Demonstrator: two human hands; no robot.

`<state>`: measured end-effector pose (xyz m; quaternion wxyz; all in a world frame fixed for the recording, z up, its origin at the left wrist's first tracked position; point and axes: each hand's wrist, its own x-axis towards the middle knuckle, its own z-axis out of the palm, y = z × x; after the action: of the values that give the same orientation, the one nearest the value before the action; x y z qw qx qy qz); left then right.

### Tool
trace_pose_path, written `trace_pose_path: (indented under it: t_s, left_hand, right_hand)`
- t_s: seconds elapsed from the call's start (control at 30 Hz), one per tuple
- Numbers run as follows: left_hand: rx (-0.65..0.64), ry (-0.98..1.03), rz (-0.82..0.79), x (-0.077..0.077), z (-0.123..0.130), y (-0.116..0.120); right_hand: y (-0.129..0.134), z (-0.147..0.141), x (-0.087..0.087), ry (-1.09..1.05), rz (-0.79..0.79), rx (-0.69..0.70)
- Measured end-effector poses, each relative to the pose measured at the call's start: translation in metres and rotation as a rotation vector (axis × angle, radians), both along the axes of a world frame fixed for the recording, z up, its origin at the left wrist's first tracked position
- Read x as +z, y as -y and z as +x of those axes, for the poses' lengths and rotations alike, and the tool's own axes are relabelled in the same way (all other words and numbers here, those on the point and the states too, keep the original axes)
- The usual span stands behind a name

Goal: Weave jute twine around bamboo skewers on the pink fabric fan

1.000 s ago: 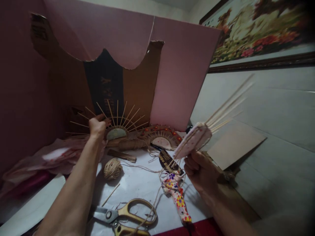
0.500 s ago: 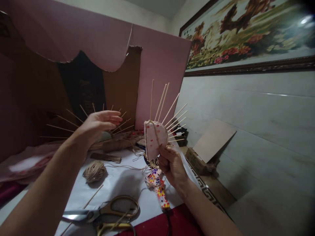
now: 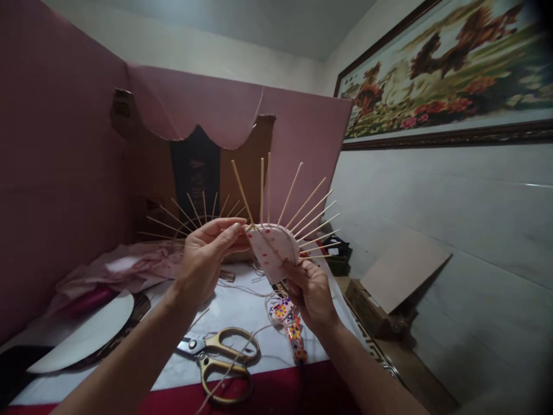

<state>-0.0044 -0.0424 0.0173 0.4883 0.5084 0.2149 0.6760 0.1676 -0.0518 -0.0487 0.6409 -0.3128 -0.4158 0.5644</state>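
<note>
Two bare hands are at a pink-dotted half-round piece [image 3: 274, 248], raised over the worktop [image 3: 276, 353]. The right hand [image 3: 313, 294] has its grip clamped on the lower right of the piece, thumb on the near face. The left hand [image 3: 203, 253] brings its thumb and fingertips near each other at the upper left corner; whether that grip pinches the piece, I cannot tell. The straight edge slants below the left fingers, while thin sticks [image 3: 262, 190] fan out from the curved edge.

Beyond the stick tips on the right, open room runs to the wall [image 3: 432, 184]; behind them stands a pink panel [image 3: 309, 144]. A second fan of sticks [image 3: 194, 208] rises behind the left hand. Scissors [image 3: 209, 342] lie at the worktop's near edge, handles reaching over red cloth [image 3: 276, 389], with twine across them. A flowered tool [image 3: 294, 334] lies below the right hand, near the same edge.
</note>
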Motion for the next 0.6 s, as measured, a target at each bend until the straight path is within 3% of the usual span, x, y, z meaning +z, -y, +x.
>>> trace_pose_path:
  t_s: [0.27, 0.6]
  left_hand:
    - [0.038, 0.060, -0.067, -0.016, -0.018, 0.007]
    - [0.103, 0.174, -0.043, -0.023, -0.029, 0.005]
  right_hand:
    - [0.002, -0.015, 0.002, 0.074, -0.045, 0.017]
    - [-0.003, -0.035, 0.001, 0.071, -0.075, 0.088]
